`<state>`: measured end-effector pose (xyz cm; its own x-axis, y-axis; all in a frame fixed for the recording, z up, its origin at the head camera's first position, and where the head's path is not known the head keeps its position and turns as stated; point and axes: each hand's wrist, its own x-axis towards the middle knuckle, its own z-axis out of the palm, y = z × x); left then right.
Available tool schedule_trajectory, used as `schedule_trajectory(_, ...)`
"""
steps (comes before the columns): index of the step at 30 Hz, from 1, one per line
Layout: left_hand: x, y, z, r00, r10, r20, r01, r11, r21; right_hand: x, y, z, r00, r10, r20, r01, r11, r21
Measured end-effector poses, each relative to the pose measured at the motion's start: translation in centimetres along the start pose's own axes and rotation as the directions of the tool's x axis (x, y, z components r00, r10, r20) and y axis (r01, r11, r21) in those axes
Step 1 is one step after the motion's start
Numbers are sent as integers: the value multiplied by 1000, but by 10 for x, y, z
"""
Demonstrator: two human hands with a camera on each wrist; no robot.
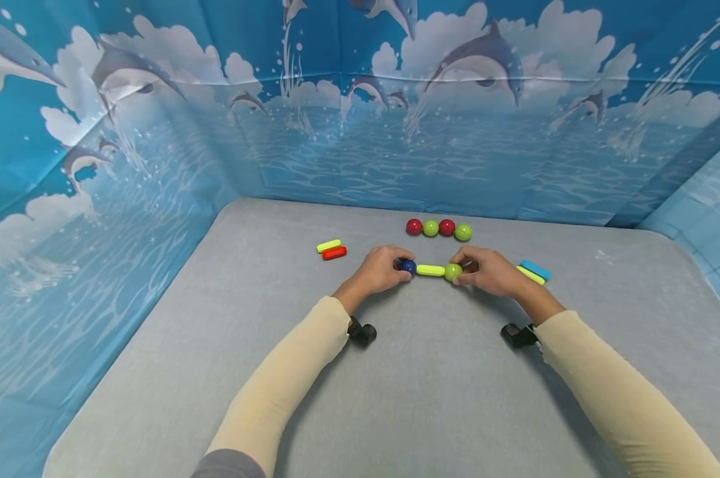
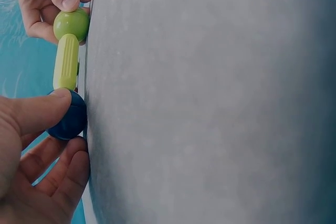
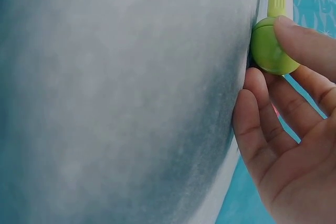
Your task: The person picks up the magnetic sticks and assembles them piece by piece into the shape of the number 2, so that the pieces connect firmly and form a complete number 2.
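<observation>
Between my hands a yellow-green rod (image 1: 431,270) lies level, joined in line with a dark blue ball (image 1: 407,267) at its left end and a green ball (image 1: 452,271) at its right. My left hand (image 1: 383,269) pinches the blue ball between thumb and fingers. At the other end, my right hand (image 1: 488,271) grips the green ball, its thumb on the near side. In the left wrist view the ribbed rod (image 2: 66,61) bridges the two balls, close over the table surface. The right wrist view shows the thumb on the green ball (image 3: 270,45).
Behind the hands stands a row of red and green balls (image 1: 439,228). A yellow rod (image 1: 328,245) and a red rod (image 1: 334,253) lie at left; a blue rod (image 1: 535,269) and a yellow one (image 1: 530,275) lie beyond my right hand. A dolphin-print curtain (image 1: 360,146) borders the grey table (image 1: 437,398).
</observation>
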<state>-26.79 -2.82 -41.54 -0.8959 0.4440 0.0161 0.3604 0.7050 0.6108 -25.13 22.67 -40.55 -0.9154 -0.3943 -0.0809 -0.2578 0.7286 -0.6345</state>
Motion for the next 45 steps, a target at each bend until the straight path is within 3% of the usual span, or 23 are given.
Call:
schedule_trajectory(31,-1,-5,1,999,18,38,-18,1000,-11,-3,-2,3,1000,-6,15,7,999,-44)
schedule_trajectory(38,-3,-4,0,999,8,37,-8,1000,-13,-25,1,-20,999,-26,-33,22,991,-132)
schedule_trajectory(45,-3,0,-3,999,22,48,-22,1000,6,-66,32,-56,990,54,-127,-78,977,-196)
